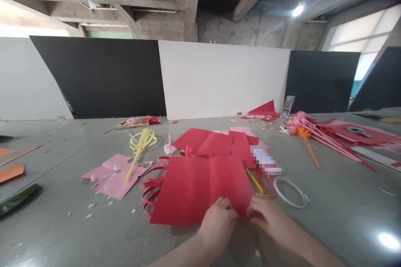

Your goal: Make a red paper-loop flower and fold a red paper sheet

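The left hand [219,219] has its fingers bent down at the near edge of the red sheet [191,187], and the right hand [263,210] sits at that sheet's near right corner, its thumb and fingers curled towards each other; the hands are close but apart, and the fingertips are too blurred and hidden to tell how far either grip is closed or whether it pinches the paper; the red sheet lies in front of the person on the counter [125,242], a faint crease down its middle and a row of red loops [153,175] along its left edge; to work this near edge well, it would help to keep both hands low, hold the sheet steady with the left and guide the corner lightly with the right, without dragging the loops or creasing the paper elsewhere; just beyond lie more red sheets [203,142], with a yellow strip [255,181] poking out on the right and a white ring [278,190] beside it; leftward, a yellow paper flower [142,142] rests partly on a torn pink sheet [112,175], small scraps [92,206] scattered nearby; a white panel [225,79] stands behind.
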Demonstrator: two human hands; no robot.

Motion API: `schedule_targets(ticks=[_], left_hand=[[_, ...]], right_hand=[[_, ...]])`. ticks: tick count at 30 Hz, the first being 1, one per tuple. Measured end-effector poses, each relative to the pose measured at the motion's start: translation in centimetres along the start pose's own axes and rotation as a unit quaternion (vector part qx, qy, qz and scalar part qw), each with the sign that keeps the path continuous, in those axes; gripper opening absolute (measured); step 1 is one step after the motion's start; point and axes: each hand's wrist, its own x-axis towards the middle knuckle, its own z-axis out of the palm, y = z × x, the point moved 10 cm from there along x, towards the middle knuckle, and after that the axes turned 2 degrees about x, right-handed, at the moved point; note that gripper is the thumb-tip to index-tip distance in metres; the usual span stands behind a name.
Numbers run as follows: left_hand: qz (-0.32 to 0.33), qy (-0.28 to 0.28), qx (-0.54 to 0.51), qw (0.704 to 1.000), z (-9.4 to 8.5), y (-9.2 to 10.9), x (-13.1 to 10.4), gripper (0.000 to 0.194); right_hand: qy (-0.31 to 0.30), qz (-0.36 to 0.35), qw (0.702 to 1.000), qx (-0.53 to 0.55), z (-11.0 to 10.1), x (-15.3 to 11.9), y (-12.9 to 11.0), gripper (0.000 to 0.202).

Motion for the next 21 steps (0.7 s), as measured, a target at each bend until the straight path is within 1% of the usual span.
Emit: schedule_targets(ticks=[4,12,21], left_hand=[[0.004,-0.013,-0.025,1.0,0.21,-0.03,0.0,0.028],[-0.005,-0.02,-0.064,0.998,0.04,-0.24,0.02,0.026],[-0.016,-0.017,-0.088,0.996,0.21,-0.6,0.03,0.026]], right_hand=[[-0.001,-0.002,1.0,0.002,-0.01,0.01,-0.02,0.019],[-0.007,-0.01,1.0,0.012,-0.16,-0.15,-0.18,0.018],[-0.004,-0.03,0.999,-0.032,0.08,-0.24,-0.38,0.018]])
